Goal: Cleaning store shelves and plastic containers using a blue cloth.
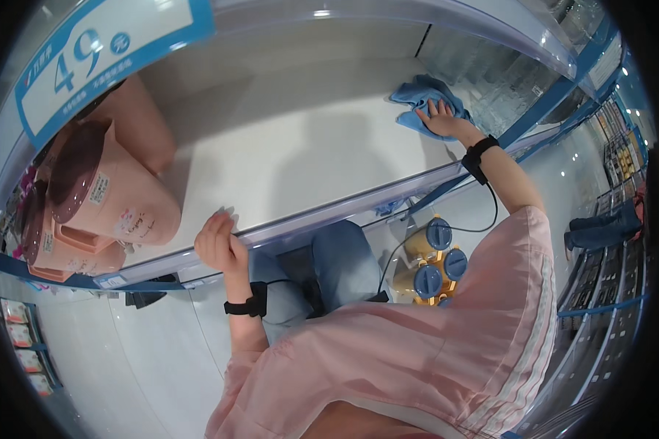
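My right hand lies flat with spread fingers on a crumpled blue cloth. Beneath the cloth is the far right part of a white shelf board. At the shelf's clear front rail, my left hand rests with curled fingers; its palm side is hidden, so whether it grips the rail cannot be told. To its left stands a pink plastic pitcher with a dark translucent lid. A second pink pitcher sits beside it, partly covered, and a pink container is behind.
A blue-framed price sign hangs at upper left. Clear glassware borders the shelf on the right. Below are yellowish jugs with blue lids. A black cable runs from my right wrist strap. Another person's legs show at far right.
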Demonstrator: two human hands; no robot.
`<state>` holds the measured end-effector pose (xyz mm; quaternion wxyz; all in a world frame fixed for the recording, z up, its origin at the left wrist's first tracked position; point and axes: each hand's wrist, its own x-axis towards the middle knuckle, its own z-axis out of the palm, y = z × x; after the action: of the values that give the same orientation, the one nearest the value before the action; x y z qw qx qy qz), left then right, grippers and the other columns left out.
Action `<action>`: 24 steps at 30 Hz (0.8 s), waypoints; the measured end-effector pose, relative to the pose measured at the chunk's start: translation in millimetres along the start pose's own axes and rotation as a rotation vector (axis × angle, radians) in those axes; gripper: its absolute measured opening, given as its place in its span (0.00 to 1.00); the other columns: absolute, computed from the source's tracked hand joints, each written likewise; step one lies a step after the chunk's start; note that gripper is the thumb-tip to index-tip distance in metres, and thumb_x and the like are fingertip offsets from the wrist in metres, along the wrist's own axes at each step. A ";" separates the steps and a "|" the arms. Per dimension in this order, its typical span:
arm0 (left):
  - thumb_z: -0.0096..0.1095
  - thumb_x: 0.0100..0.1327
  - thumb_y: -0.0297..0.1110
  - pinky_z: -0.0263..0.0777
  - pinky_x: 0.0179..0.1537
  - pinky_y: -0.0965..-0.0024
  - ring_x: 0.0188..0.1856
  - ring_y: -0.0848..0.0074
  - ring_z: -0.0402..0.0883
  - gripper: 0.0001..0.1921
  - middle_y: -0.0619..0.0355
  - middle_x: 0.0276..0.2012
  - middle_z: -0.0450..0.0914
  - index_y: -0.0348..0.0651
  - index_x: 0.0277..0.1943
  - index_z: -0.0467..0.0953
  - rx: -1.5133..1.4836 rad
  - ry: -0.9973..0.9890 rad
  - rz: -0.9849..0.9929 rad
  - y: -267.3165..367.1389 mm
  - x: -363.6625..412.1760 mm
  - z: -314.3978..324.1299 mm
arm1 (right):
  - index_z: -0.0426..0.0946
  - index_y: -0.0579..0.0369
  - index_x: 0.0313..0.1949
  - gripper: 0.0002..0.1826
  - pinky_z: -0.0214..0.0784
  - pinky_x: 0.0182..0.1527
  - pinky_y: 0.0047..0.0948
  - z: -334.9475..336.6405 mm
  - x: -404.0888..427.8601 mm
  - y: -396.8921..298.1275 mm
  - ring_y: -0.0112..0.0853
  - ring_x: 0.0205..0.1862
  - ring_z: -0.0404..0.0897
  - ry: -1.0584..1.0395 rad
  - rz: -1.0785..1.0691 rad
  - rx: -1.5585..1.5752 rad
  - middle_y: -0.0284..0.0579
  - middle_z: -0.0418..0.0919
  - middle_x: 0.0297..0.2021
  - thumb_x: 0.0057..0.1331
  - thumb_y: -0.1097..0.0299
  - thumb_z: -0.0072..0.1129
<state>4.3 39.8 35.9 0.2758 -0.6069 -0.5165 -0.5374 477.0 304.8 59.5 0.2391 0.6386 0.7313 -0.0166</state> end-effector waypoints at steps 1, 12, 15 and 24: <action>0.48 0.45 0.16 0.66 0.40 0.68 0.39 0.63 0.80 0.10 0.54 0.33 0.81 0.38 0.27 0.76 -0.003 -0.001 0.004 1.6 2.5 0.3 | 0.33 0.38 0.69 0.40 0.29 0.68 0.45 -0.8 1.4 -4.5 0.49 0.70 0.30 0.017 0.062 0.085 0.53 0.30 0.69 0.64 0.33 0.20; 0.49 0.46 0.18 0.65 0.40 0.69 0.39 0.66 0.80 0.08 0.58 0.33 0.81 0.41 0.27 0.75 -0.029 -0.020 -0.023 -2.9 -1.9 -2.2 | 0.58 0.47 0.62 0.25 0.46 0.63 0.58 -52.0 -137.3 -136.7 0.44 0.70 0.41 0.169 -0.845 0.216 0.45 0.44 0.68 0.68 0.56 0.42; 0.50 0.46 0.18 0.65 0.40 0.69 0.39 0.66 0.80 0.08 0.58 0.33 0.81 0.41 0.27 0.75 -0.019 -0.037 -0.043 -0.7 0.1 -4.6 | 0.64 0.48 0.58 0.22 0.56 0.61 0.44 -50.2 -137.9 -122.3 0.43 0.65 0.57 0.294 -0.995 0.356 0.45 0.59 0.63 0.65 0.64 0.46; 0.49 0.44 0.15 0.65 0.40 0.70 0.36 0.66 0.79 0.08 0.55 0.32 0.81 0.39 0.25 0.74 -0.040 -0.025 -0.024 -0.6 1.2 -4.8 | 0.73 0.51 0.51 0.22 0.68 0.50 0.36 -47.2 -114.0 -102.1 0.43 0.51 0.73 0.486 -0.619 0.291 0.44 0.72 0.53 0.55 0.77 0.46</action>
<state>1.9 36.2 38.2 0.2507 -0.6125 -0.5164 -0.5435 373.4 196.0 114.9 -0.0493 0.4010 0.9139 -0.0398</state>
